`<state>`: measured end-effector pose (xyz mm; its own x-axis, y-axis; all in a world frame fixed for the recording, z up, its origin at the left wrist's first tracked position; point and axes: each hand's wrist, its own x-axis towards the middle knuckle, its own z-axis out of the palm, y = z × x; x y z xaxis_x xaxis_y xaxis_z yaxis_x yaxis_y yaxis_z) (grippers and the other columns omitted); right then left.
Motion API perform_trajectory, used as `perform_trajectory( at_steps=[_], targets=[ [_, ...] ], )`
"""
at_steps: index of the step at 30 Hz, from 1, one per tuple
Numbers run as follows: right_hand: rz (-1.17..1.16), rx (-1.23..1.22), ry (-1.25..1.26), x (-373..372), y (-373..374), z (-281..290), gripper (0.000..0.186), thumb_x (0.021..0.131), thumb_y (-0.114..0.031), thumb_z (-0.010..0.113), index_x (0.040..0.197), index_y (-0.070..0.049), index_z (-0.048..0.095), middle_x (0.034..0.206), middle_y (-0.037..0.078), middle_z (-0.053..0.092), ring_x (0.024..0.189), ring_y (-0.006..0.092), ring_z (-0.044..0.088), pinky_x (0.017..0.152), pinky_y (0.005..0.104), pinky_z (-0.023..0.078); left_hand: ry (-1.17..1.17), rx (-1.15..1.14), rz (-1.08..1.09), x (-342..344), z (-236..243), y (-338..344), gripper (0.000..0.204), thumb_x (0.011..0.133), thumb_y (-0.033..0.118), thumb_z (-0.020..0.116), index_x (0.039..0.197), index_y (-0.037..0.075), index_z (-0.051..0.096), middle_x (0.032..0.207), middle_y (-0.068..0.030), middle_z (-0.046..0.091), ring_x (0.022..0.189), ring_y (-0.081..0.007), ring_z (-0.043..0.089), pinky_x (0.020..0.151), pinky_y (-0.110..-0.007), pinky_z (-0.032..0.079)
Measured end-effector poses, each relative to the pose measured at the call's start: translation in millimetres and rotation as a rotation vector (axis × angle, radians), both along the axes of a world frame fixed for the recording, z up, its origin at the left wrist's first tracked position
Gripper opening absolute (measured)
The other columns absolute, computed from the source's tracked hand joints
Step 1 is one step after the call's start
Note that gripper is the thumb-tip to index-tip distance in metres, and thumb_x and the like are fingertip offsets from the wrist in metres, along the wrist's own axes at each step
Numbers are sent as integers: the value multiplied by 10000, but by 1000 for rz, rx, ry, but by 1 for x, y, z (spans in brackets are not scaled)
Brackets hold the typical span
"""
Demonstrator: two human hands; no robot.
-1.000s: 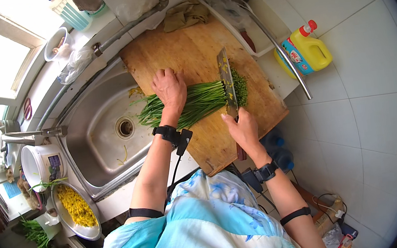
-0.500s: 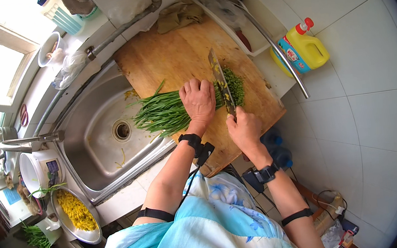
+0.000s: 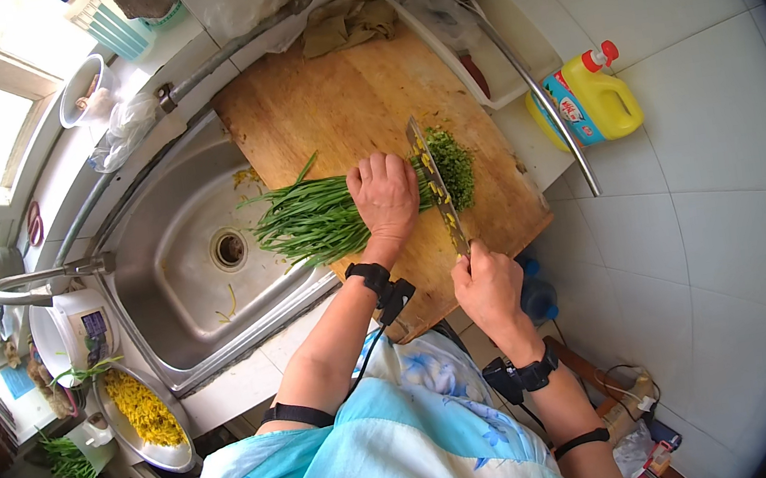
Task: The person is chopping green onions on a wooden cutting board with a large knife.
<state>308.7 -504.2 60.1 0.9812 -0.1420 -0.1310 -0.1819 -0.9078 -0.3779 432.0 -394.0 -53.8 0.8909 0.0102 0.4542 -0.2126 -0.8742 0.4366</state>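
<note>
My left hand [image 3: 386,198] presses down on a bundle of long green chives [image 3: 315,219], fingers curled over it near the cut end. The loose leaf ends stretch left past the board toward the sink. My right hand [image 3: 490,289] is closed round the handle of a kitchen knife [image 3: 437,183]. Its blade, with yellow bits stuck to it, stands just right of my left knuckles at the cut end of the bundle. Right of the blade lies a pile of finely chopped chives [image 3: 453,167] on the wooden cutting board [image 3: 336,100].
Left of the board is a steel sink [image 3: 168,258] with a curved faucet [image 3: 49,276]. A bowl of scrambled egg [image 3: 142,411] sits at lower left. On the right are a white tray [image 3: 510,29], a metal bar [image 3: 545,106] and a yellow jug [image 3: 612,102].
My right hand and the knife have shifted toward me and slightly right, the blade still by the cut end. My left hand stays on the bundle. The view has tilted slightly.
</note>
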Motion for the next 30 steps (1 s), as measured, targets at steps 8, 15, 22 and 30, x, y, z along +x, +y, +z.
perform_trajectory(
  at_steps=[8, 15, 22, 30],
  targets=[
    [30, -72, 99, 8, 5, -7, 158, 832, -171, 602, 791, -19, 592, 654, 205, 649, 620, 394, 656, 579, 489, 523, 19, 18, -19, 0, 1, 1, 115, 840, 163, 636, 839, 86, 550, 862, -84, 555, 876, -284, 542, 845, -420, 393],
    [-25, -163, 82, 31, 17, -49, 172, 817, -188, 619, 816, -16, 616, 692, 198, 675, 637, 406, 671, 595, 497, 542, 32, 7, -40, 0, 2, 0, 127, 817, 160, 647, 845, 82, 551, 870, -86, 556, 887, -286, 542, 846, -423, 393],
    [-80, -8, -57, 28, 2, -25, 158, 806, -150, 610, 731, -11, 605, 644, 224, 636, 620, 417, 646, 565, 512, 509, 0, 14, -15, 5, 0, -1, 121, 836, 156, 636, 843, 82, 541, 872, -90, 557, 887, -288, 543, 847, -424, 399],
    [-34, 40, 54, 1, -3, -15, 168, 808, -154, 609, 720, -11, 609, 645, 231, 632, 629, 433, 639, 576, 516, 510, 2, 12, -18, 1, -3, -1, 119, 839, 157, 633, 841, 83, 539, 875, -88, 558, 893, -288, 545, 859, -429, 400]
  ],
)
